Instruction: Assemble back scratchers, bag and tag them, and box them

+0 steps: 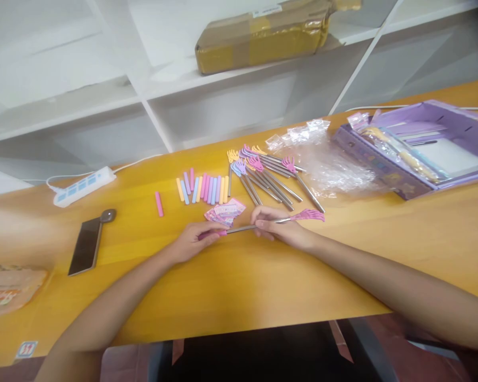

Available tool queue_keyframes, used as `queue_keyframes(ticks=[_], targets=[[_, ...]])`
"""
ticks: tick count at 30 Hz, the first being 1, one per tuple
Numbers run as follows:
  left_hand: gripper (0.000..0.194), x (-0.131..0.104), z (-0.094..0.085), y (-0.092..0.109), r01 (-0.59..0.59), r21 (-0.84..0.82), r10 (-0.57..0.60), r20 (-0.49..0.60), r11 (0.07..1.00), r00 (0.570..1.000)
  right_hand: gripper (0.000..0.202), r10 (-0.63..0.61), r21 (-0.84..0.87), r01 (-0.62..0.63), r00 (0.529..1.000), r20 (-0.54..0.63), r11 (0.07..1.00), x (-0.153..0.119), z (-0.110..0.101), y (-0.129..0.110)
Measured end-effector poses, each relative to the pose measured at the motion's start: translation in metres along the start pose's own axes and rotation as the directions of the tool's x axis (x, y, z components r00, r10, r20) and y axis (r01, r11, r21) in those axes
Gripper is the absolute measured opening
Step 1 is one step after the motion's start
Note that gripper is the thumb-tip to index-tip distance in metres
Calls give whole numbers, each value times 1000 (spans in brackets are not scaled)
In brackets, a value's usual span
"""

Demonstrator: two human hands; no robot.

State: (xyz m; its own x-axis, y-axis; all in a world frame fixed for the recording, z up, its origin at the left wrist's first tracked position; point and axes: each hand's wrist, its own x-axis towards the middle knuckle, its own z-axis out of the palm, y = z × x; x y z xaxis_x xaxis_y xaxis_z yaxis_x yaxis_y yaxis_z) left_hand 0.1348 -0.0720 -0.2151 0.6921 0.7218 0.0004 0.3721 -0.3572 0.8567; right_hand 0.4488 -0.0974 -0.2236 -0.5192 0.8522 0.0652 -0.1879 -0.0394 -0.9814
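Between my two hands lies a back scratcher [242, 229] with a metal rod, a pink claw head at the right and a pink handle sleeve at the left. My left hand [197, 240] is closed around the pink sleeve end. Closer to the claw, my right hand [276, 225] grips the rod. Just beyond my hands are printed cards [225, 212] in a small fanned pile. Several more back scratchers [274, 183] with coloured claws and bare rods lie behind. To their left, pink, blue and yellow handle sleeves [211, 189] sit in rows, with one pink sleeve [159, 204] apart.
Clear plastic bags [334, 164] are heaped at the right beside a purple box [388, 159] holding wrapped items. A phone [85, 246], a power strip [83, 187] and a plastic packet [14, 292] are on the left. A taped carton [263, 40] rests on the shelf behind.
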Motion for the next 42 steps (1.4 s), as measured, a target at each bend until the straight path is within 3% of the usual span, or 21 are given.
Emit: queue_keyframes(ticks=[6, 11, 16, 22, 29, 42], targets=[[41, 0, 0, -2, 21, -35, -21, -9, 999, 1000, 39, 25, -18, -25, 999, -23, 1000, -1, 0, 3], [52, 2, 0, -6, 71, -249, -104, -119, 966, 987, 43, -12, 95, 28, 987, -161, 995, 0, -3, -1], [61, 1, 1, -7, 159, -327, -212, -134, 932, 968, 48, -109, 202, 172, 950, -291, 964, 3, -14, -12], [60, 3, 1, 0, 133, -345, -173, -88, 929, 981, 54, -31, 201, 140, 885, -465, 969, 8, -19, -9], [54, 4, 1, -2, 61, -382, -101, -86, 922, 991, 44, -39, 254, 168, 896, -443, 952, 7, -16, -11], [47, 4, 1, -7, 41, -401, -91, -106, 915, 990, 39, -54, 290, 172, 926, -374, 941, 8, -13, -2]])
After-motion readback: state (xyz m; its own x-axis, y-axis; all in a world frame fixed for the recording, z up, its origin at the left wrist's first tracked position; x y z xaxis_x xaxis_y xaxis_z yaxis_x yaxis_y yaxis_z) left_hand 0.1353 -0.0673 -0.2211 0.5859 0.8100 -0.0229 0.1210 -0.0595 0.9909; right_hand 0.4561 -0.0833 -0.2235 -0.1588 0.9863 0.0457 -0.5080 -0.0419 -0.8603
